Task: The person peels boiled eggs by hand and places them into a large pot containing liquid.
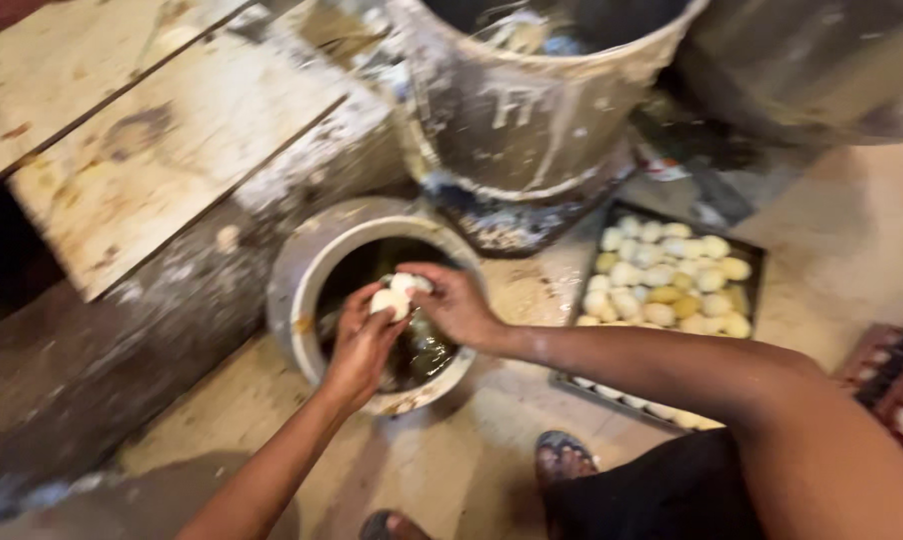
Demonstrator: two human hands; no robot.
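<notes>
Both my hands are over a round white pot [302,270] on the floor, which holds dark liquid. My left hand [360,345] and my right hand [454,300] meet above the pot's opening, together gripping a pale white lump [394,296], egg-like or dough-like; blur hides which. The fingers of both hands curl around it. To the right lies a dark tray [755,252] filled with several pale yellowish and white round pieces.
A large stained metal drum [532,110] stands behind the pot. Worn wooden boards [162,150] slope at the left. A red crate with white eggs [902,390] sits at the right edge. My sandalled foot [562,455] rests on the sandy floor.
</notes>
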